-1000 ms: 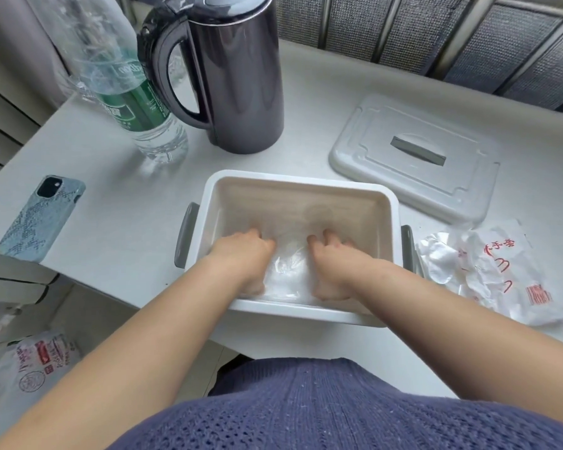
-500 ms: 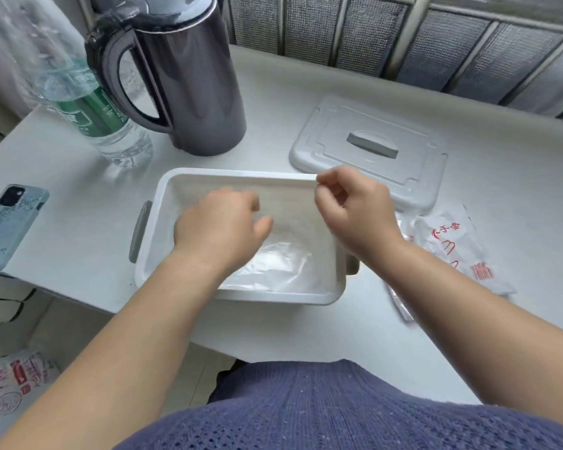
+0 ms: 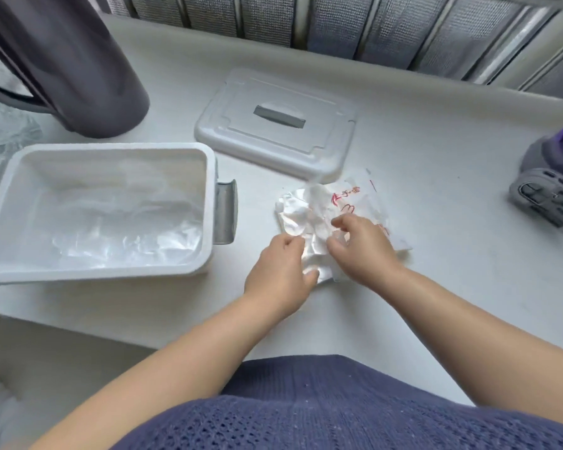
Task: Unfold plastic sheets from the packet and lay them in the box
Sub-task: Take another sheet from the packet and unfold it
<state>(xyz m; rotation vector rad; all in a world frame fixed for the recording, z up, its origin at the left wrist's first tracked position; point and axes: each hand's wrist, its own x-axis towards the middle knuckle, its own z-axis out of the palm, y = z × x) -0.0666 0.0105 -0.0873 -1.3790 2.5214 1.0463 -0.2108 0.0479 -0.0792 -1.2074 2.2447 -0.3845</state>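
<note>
The white box [image 3: 210, 177] with grey handles stands at the left, and a clear plastic sheet [image 3: 117, 228] lies spread over its bottom. To its right on the table lies the crumpled clear packet [image 3: 355, 199] with red print, with folded white sheets [image 3: 298, 211] sticking out of its left end. My left hand [image 3: 280, 271] pinches the near edge of that crumpled plastic. My right hand [image 3: 361, 248] rests on the packet with fingers curled into the plastic.
The box's white lid [image 3: 273, 125] lies flat behind the packet. A dark thermos jug [image 3: 62, 60] stands at the back left, next to a partly seen plastic bottle [image 3: 0, 134]. A grey and purple device [image 3: 553, 186] sits at the right edge.
Both hands have left the box and moved right to the packet. The sheet stays in the box. The view has swung right.
</note>
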